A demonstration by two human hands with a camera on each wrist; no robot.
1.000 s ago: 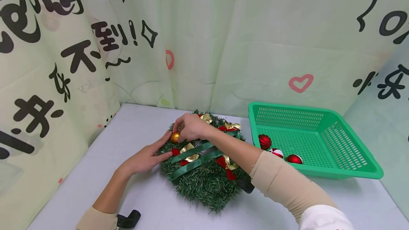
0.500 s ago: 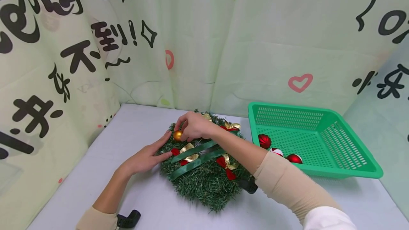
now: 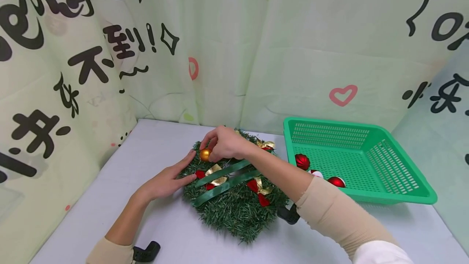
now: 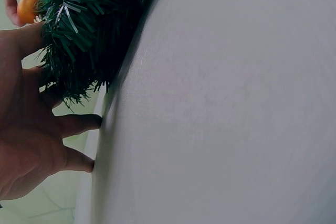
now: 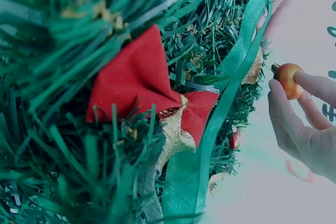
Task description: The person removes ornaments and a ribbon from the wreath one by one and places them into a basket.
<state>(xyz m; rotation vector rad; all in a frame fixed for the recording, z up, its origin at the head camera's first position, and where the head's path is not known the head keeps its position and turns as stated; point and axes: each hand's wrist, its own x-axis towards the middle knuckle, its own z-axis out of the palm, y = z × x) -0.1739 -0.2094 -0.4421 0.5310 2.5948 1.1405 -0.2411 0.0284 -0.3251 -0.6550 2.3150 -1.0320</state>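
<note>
Gold ball (image 3: 204,155) moved rightward, right hand (image 3: 225,144) pinching; left hand (image 3: 171,179) spread at wreath (image 3: 236,213) edge.

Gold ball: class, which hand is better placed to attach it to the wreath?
Probably the right hand: it pinches the gold ball, while the left hand lies spread against the wreath.

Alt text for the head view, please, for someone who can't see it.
A right hand pinches a gold ball over the far left part of a wreath with red-and-gold bows, while the left hand touches the wreath's left edge. To the right, a green basket holds baubles.
</note>
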